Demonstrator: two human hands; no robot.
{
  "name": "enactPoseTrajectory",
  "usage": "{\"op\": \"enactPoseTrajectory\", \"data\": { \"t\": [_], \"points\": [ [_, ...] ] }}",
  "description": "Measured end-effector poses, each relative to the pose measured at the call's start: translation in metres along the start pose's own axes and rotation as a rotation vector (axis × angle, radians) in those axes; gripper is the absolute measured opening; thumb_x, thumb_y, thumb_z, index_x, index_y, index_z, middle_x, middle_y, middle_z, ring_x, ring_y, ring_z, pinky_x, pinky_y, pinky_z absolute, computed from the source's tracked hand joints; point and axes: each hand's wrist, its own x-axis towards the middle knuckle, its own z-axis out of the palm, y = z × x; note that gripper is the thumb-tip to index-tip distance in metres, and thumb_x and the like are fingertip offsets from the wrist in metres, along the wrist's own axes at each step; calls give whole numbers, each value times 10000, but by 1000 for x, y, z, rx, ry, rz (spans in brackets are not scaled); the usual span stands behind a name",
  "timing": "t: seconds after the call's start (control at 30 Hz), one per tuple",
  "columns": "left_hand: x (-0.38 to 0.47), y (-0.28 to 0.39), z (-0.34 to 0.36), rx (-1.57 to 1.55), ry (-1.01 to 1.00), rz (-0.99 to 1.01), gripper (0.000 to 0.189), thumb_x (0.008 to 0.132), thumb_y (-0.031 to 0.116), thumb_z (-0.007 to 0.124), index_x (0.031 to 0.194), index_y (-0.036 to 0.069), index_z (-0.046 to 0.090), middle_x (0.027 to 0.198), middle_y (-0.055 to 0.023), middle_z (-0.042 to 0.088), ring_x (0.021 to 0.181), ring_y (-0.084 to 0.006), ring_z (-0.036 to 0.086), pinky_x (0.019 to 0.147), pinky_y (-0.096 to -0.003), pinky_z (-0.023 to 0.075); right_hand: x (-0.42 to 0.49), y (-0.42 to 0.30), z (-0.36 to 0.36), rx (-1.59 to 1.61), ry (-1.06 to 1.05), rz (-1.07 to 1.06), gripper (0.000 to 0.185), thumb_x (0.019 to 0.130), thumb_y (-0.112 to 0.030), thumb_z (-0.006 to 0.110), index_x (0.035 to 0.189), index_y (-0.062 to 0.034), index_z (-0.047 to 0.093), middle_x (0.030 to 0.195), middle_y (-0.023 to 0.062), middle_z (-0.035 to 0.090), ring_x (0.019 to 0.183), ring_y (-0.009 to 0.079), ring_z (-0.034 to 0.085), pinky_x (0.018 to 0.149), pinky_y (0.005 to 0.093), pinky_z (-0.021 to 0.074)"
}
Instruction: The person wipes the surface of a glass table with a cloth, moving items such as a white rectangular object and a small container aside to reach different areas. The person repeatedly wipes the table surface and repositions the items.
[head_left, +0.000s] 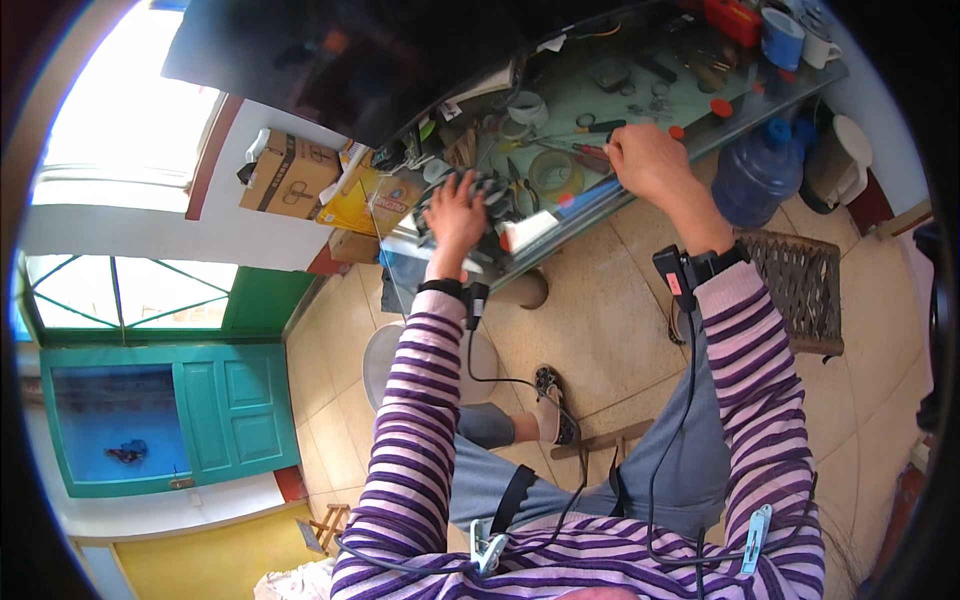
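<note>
On the left part of the glass-topped table (541, 264), my left hand (456, 216) lies with spread fingers over a dark patterned bundle (491, 196), perhaps cloth. My right hand (651, 163) is at the table's front edge with its fingers curled. Its fingertips are beside a red-handled tool (591, 151) and a black-handled screwdriver (604, 127); whether it grips either one is hidden. Between my hands are a roll of clear tape (556, 174) and black-and-yellow pliers (520, 185).
A large dark screen (315, 67) overhangs the table's back. Cups (782, 39) and a red box (733, 21) stand at the far right. Below that end are a blue water jug (757, 176) and a woven stool (791, 292). Cables run from both wrists.
</note>
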Motion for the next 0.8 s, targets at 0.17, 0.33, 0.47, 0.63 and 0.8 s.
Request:
{"op": "enactPoseTrajectory", "data": {
  "t": [0.17,0.33,0.47,0.63,0.8],
  "points": [
    [-19,100,2,-90,70,331,520,991,392,584,1498,329,488,1599,-72,403,1476,-384,337,1177,-646,236,0,-1,6,-24,8,-11,335,982,-317,620,972,-9,752,971,216,727,941,423,699,786,499,558],
    [-82,111,-21,-213,20,486,550,953,308,637,1489,290,511,1593,-87,401,1480,-398,317,1185,-664,198,-1,-3,8,-30,-4,-13,340,987,-320,616,989,-6,746,1002,208,727,962,424,693,801,500,554],
    [-122,64,-33,-188,-35,393,589,933,276,667,1498,291,502,1609,-81,379,1492,-391,303,1191,-659,190,-3,-4,5,-27,-23,-1,341,991,-320,610,995,-7,745,1018,208,725,979,427,687,809,502,551],
    [-116,-43,-26,-137,-26,108,531,990,345,613,1505,329,488,1613,-71,382,1493,-387,313,1174,-655,240,-6,-2,2,-23,-36,-15,338,987,-313,618,991,1,745,1016,218,723,974,429,686,806,499,550],
    [-63,-112,-12,-55,1,-196,528,1016,463,514,1527,347,453,1633,-64,349,1501,-361,296,1177,-642,231,-6,-3,-1,-56,-41,-37,341,985,-312,622,1001,4,747,1017,214,727,980,416,692,815,487,555]
  ]
}}
